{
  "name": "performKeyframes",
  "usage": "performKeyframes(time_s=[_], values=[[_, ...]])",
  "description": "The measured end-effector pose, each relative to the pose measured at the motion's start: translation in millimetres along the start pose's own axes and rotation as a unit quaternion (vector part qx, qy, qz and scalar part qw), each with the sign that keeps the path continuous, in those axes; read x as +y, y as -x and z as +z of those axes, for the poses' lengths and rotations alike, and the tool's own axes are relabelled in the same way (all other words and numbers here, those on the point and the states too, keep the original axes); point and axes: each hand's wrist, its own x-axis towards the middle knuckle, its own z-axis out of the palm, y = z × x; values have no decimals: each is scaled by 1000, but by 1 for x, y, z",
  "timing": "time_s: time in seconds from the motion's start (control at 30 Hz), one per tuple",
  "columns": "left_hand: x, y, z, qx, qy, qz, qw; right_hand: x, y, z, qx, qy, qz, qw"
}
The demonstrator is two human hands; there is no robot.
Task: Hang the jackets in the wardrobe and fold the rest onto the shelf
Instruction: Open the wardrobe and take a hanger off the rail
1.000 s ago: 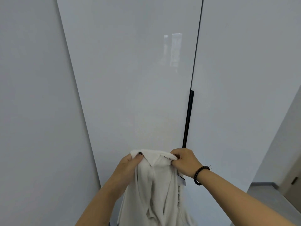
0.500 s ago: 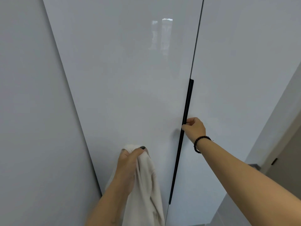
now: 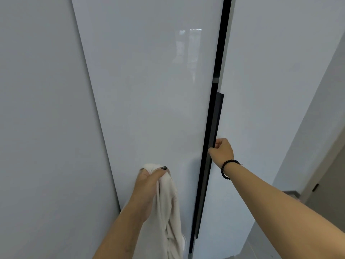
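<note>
A white garment point(image 3: 168, 208) hangs bunched from my left hand point(image 3: 149, 182), which grips its top in front of the glossy left wardrobe door point(image 3: 149, 90). My right hand point(image 3: 223, 151), with a dark bead bracelet on the wrist, is closed on the long black handle point(image 3: 212, 131) at the edge of the right wardrobe door point(image 3: 270, 90). That door stands slightly ajar, and a narrow dark gap point(image 3: 216, 71) shows between the two doors. The inside of the wardrobe is hidden apart from a shelf edge in the gap.
A plain white panel point(image 3: 37, 128) fills the left side. At the far right a grey wall point(image 3: 317, 109) runs down to a doorway and a strip of floor point(image 3: 291, 192).
My right hand let go of the garment, reached to the black handle and pulled the right door slightly ajar. The garment now hangs from my left hand alone.
</note>
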Motion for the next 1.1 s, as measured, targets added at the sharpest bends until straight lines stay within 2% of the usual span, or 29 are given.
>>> performKeyframes(time_s=[0.3,0.53,0.9,1.1], values=[[-18,68,71,-30,-25,1,999,26,63,-72,-30,40,-40,998],[-55,128,126,-34,-45,-40,998,52,113,-155,-46,39,-40,997],[-95,177,215,-72,-75,-56,993,95,149,-263,55,92,-31,994],[-111,187,272,-141,-65,-54,986,111,149,-308,119,117,-3,986]])
